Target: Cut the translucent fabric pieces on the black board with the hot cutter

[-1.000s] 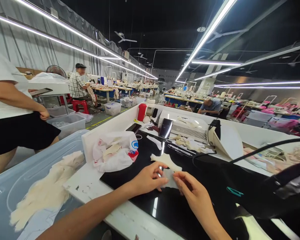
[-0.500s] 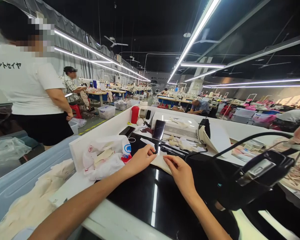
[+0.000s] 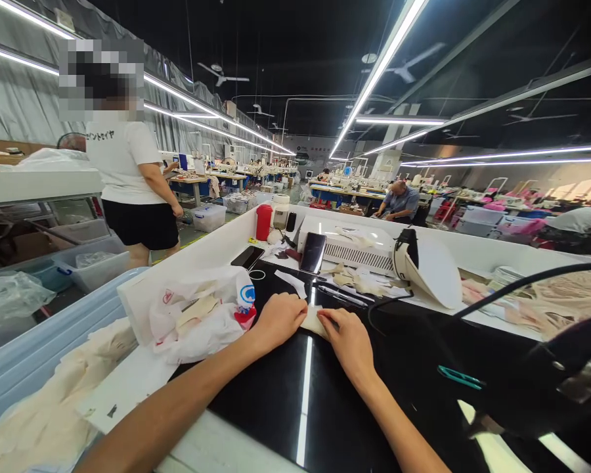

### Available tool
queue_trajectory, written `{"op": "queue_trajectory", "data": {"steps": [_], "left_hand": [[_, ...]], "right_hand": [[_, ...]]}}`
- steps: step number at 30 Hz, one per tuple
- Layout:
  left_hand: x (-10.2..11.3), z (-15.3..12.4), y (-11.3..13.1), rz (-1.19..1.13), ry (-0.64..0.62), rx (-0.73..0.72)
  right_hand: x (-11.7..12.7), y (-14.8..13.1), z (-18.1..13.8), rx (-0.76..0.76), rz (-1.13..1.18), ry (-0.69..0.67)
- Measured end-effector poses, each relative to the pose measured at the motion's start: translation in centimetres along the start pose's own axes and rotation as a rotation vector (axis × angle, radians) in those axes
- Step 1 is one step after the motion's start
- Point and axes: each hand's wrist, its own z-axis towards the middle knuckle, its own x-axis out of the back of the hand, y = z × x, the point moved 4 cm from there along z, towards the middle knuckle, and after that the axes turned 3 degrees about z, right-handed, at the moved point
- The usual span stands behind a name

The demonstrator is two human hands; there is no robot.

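Black counter [image 3: 276, 407], long sewing hall, my left hand [image 3: 276, 318] and right hand [image 3: 349, 338], each grip closed on cream fabric piece [image 3: 314, 322], flat, its axis I cannot tell

A single view from a camera worn on the person's head, facing forward and slightly down across the black bench [image 3: 276, 407]. The left hand [image 3: 276, 318] and right hand [image 3: 349, 341] sit close, low at centre. Beyond, a long hall [image 3: 320, 148] recedes far ahead.
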Motion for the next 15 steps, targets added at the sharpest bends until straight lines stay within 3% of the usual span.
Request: {"op": "queue_trajectory", "data": {"steps": [15], "left_hand": [[-1.9, -0.3, -0.5, 0.021, 0.013, -0.019]], "right_hand": [[-1.0, 0.4, -0.4, 0.036, -0.149, -0.010]]}}
